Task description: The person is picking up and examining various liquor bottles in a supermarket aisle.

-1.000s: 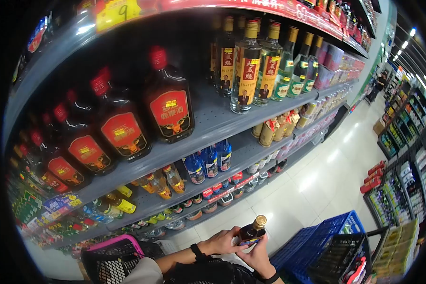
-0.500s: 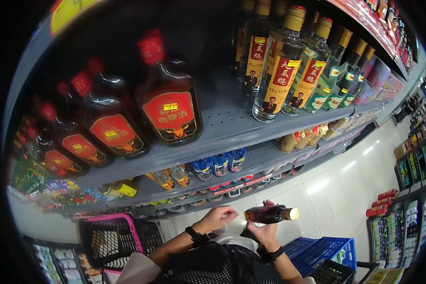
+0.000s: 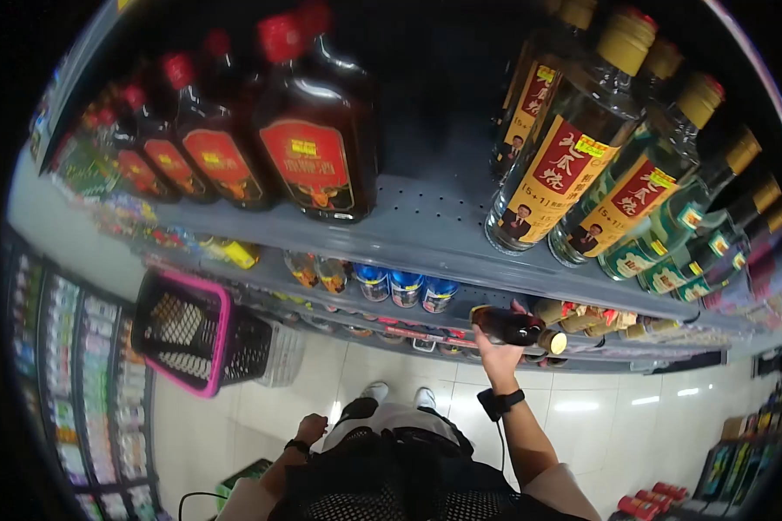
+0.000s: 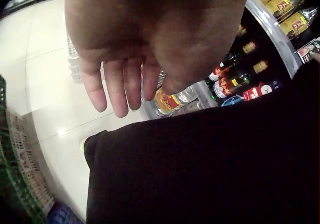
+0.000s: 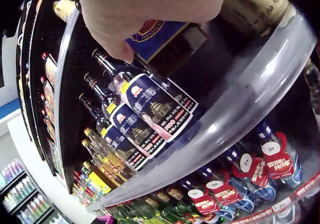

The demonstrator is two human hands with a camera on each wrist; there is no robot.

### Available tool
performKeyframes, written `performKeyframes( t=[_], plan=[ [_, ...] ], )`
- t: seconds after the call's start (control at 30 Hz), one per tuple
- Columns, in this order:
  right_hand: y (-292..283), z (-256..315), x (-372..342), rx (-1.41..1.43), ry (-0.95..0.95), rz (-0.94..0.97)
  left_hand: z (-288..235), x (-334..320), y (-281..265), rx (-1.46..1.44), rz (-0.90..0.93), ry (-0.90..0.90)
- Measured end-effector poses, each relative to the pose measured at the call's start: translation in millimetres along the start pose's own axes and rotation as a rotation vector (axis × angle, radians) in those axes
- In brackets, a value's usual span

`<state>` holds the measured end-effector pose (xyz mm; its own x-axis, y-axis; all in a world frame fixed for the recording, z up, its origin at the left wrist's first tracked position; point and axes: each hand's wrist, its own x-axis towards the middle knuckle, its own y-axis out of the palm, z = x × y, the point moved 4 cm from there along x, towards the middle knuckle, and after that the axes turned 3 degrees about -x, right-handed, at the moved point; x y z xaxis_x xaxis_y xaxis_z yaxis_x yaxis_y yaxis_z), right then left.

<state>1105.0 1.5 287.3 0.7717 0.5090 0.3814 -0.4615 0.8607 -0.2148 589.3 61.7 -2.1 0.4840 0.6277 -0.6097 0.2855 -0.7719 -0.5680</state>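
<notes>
From where I'm standing, the person's right hand (image 3: 498, 352) is wrapping round a dark bottle (image 3: 506, 326), while the left hand (image 3: 311, 428) is hanging loose, its fingers slack and holding nothing. The bottle is likely to be weighing down the wrist a little: I'm taking it for glass, so stiff, smooth, slippery if damp and quick to break on the tiled floor (image 3: 408, 356). The broad body is offering the surest hold, as the hand is using it; the narrow neck would be letting the weight swing. It is looking near-black and glossy, with a gold cap (image 3: 555, 342) and a blue label (image 5: 160, 41) showing gold lettering. It is tilting well over, cap to the right, in front of the shelf (image 5: 265, 76) and near some blue-and-white labelled bottles (image 5: 157, 106); whether it is touching anything there, I can't tell.
</notes>
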Motion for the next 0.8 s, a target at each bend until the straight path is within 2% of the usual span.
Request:
performKeyframes(
  t=[0.03, 0.1, 0.2, 0.23, 0.27, 0.33, 0.37, 0.4, 0.47, 0.53, 0.6, 0.67, 0.73, 0.8],
  plan=[
    [-0.7, -5.4, 2.6, 0.005, 0.008, 0.028, -4.0, -14.6, 11.5, -0.016, -0.004, -0.025],
    [-0.1, -20.2, 9.1, 0.07, 0.157, 0.07, -22.0, -34.3, 31.0, 0.436, -0.026, 0.281],
    [-1.9, -46.6, 12.8, 0.061, 0.157, 0.024, -24.6, -55.4, 63.1, 0.382, -0.058, 0.216],
    [-4.2, -35.9, 16.7, 0.025, 0.142, -0.015, -34.3, -71.3, 64.7, 0.277, -0.15, 0.27],
    [-3.8, -40.8, 19.3, 0.026, 0.15, 0.006, -40.8, -84.4, 68.2, 0.267, -0.149, 0.25],
    [-4.0, -33.6, 31.8, -0.206, 0.068, -0.092, -49.6, -90.7, 64.4, 0.215, -0.198, 0.406],
    [-5.4, -32.6, 32.0, -0.101, 0.146, -0.068, -29.5, -84.0, 78.5, 0.198, -0.158, 0.175],
    [-6.3, -31.7, 31.7, -0.097, 0.148, -0.061, -24.0, -85.9, 90.1, 0.197, -0.16, 0.168],
    [-9.1, -34.3, 29.8, -0.139, 0.225, -0.055, -6.4, -91.8, 102.2, -0.151, -0.199, -0.142],
    [-9.2, -42.1, 29.1, -0.156, 0.265, -0.045, -7.0, -94.5, 111.4, -0.169, -0.191, -0.128],
    [-7.3, -51.8, 26.9, -0.202, 0.169, -0.043, -24.9, -100.9, 109.4, -0.185, -0.178, -0.114],
    [-1.1, -51.9, 29.3, -0.158, 0.232, 0.021, -75.7, -113.8, 81.0, -0.422, -0.18, -0.326],
    [11.8, -51.6, 38.7, -0.109, 0.28, 0.084, -73.2, -109.5, 86.3, -0.414, -0.201, -0.337],
    [22.7, -39.1, 46.4, -0.258, 0.062, 0.083, -64.5, -111.3, 90.1, -0.285, -0.191, -0.425]
  ],
)
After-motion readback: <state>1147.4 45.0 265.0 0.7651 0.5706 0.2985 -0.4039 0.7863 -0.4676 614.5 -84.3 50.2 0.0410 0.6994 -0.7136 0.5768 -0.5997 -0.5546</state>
